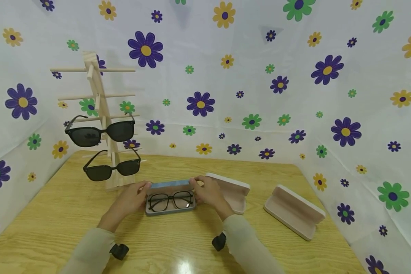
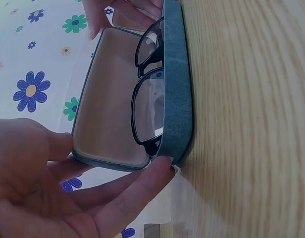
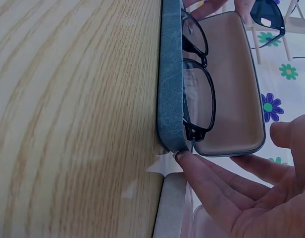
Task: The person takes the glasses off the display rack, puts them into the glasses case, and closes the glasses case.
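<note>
A blue glasses case (image 1: 171, 212) with a beige lining stands with its lid (image 2: 105, 99) raised on the table. Black-framed eyeglasses (image 1: 170, 200) lie inside, lenses toward me. My left hand (image 1: 131, 199) holds the case's left end, thumb at the lid's edge and a fingertip (image 2: 165, 161) on the base corner. At the opposite end my right hand (image 1: 209, 192) has its thumb by the lid's edge and a fingertip (image 3: 181, 156) at the base corner. Fingers of both hands pass partly behind the lid.
Two white cases with pinkish linings stand with raised lids at right, one (image 1: 238, 194) just behind my right hand, another (image 1: 294, 213) farther right. A wooden rack (image 1: 101, 85) at left carries upper sunglasses (image 1: 102, 133) and lower sunglasses (image 1: 113, 169). Flowered cloth (image 1: 178, 144) surrounds the table (image 1: 168, 243).
</note>
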Available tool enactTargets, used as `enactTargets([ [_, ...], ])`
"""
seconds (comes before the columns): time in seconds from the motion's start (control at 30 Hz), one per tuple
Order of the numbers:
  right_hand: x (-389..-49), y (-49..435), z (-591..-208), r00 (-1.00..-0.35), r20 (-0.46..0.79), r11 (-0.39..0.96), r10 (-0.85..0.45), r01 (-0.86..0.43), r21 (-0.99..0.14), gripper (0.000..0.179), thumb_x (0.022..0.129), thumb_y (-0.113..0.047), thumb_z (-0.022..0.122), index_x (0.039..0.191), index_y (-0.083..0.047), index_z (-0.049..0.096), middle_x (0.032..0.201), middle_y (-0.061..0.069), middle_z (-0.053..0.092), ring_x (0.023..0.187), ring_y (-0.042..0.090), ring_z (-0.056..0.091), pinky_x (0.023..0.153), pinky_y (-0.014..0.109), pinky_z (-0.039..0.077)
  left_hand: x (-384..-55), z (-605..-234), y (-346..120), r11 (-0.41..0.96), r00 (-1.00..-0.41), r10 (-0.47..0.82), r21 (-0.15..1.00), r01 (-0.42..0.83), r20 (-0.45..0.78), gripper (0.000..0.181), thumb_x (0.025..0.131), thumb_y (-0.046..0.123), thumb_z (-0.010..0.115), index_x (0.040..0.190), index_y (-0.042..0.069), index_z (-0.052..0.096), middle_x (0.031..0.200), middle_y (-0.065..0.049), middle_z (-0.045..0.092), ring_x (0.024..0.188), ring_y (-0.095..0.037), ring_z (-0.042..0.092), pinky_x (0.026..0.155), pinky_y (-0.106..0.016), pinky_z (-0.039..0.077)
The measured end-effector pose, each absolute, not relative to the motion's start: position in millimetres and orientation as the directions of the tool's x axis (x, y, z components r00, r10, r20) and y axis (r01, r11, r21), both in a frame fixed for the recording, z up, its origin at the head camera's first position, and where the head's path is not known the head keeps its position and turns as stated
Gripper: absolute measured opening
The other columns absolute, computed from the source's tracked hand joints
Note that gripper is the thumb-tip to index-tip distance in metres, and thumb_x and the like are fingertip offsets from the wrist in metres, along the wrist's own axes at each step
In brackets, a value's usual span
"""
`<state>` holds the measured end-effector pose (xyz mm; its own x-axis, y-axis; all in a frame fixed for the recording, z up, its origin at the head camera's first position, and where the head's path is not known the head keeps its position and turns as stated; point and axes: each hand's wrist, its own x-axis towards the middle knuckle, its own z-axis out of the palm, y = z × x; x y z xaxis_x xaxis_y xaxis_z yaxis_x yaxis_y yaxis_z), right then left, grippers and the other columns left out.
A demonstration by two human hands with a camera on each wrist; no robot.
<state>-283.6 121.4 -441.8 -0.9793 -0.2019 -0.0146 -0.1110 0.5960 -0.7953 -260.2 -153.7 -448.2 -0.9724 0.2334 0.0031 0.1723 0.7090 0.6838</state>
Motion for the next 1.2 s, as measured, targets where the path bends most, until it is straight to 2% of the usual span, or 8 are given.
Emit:
enactTargets([
  [0.1, -283, 120, -443, -0.982, 0.003, 0.646, -0.188, -0.126, -0.752, 0.044, 0.096, -0.05, 0.047, 0.122, -0.017, 0.062, 0.083, 0.01, 0.073, 0.063, 0.023, 0.071, 0.059, 0.029, 0.052, -259, -448, -154, 0.703, -0.971, 0.238, 0.69, 0.172, 0.0, 0.059, 0.103, 0.045, 0.029, 0.143, 0.002, 0.041, 0.14, -0.024, 0.048, 0.122, -0.043, 0.051, 0.096, -0.056, 0.044],
  [0.27, -281, 118, -442, -0.983, 0.023, 0.666, -0.18, -0.139, -0.733, 0.041, 0.098, -0.047, 0.047, 0.12, -0.017, 0.063, 0.073, 0.01, 0.072, 0.061, 0.021, 0.069, 0.057, 0.028, 0.048, -259, -448, -154, 0.693, -0.97, 0.244, 0.702, 0.166, -0.012, 0.058, 0.103, 0.043, 0.031, 0.143, 0.002, 0.041, 0.138, -0.024, 0.05, 0.12, -0.042, 0.054, 0.095, -0.054, 0.046],
  [0.57, -274, 119, -442, -0.974, 0.052, 0.617, -0.221, -0.181, -0.766, 0.033, 0.099, -0.039, 0.049, 0.115, -0.013, 0.063, 0.073, 0.016, 0.07, 0.065, 0.028, 0.07, 0.053, 0.028, 0.05, -256, -444, -155, 0.696, -0.968, 0.249, 0.701, 0.155, -0.033, 0.052, 0.103, 0.038, 0.038, 0.14, 0.003, 0.046, 0.133, -0.025, 0.054, 0.109, -0.037, 0.063, 0.086, -0.049, 0.052],
  [0.83, -272, 122, -446, -0.974, 0.051, 0.584, -0.22, -0.174, -0.793, 0.03, 0.097, -0.038, 0.053, 0.11, -0.013, 0.063, 0.079, 0.017, 0.072, 0.066, 0.028, 0.071, 0.055, 0.027, 0.053, -256, -444, -157, 0.682, -0.964, 0.262, 0.714, 0.158, -0.036, 0.049, 0.101, 0.037, 0.043, 0.137, 0.004, 0.051, 0.137, -0.024, 0.051, 0.115, -0.041, 0.059, 0.087, -0.049, 0.052],
  [1.03, -270, 123, -450, -0.971, 0.078, 0.57, -0.225, -0.196, -0.798, 0.028, 0.096, -0.035, 0.055, 0.108, -0.012, 0.063, 0.092, 0.018, 0.072, 0.067, 0.028, 0.071, 0.057, 0.027, 0.054, -257, -444, -159, 0.642, -0.959, 0.281, 0.748, 0.169, -0.025, 0.041, 0.1, 0.031, 0.048, 0.132, 0.006, 0.057, 0.133, -0.024, 0.054, 0.111, -0.038, 0.062, 0.08, -0.043, 0.056],
  [1.2, -270, 124, -453, -0.97, 0.092, 0.563, -0.224, -0.206, -0.8, 0.029, 0.095, -0.035, 0.057, 0.108, -0.01, 0.064, 0.1, 0.017, 0.071, 0.069, 0.027, 0.071, 0.058, 0.026, 0.054, -257, -445, -160, 0.563, -0.95, 0.308, 0.815, 0.133, -0.057, 0.04, 0.1, 0.025, 0.05, 0.132, 0.003, 0.056, 0.136, -0.028, 0.049, 0.106, -0.037, 0.065, 0.075, -0.038, 0.058],
])
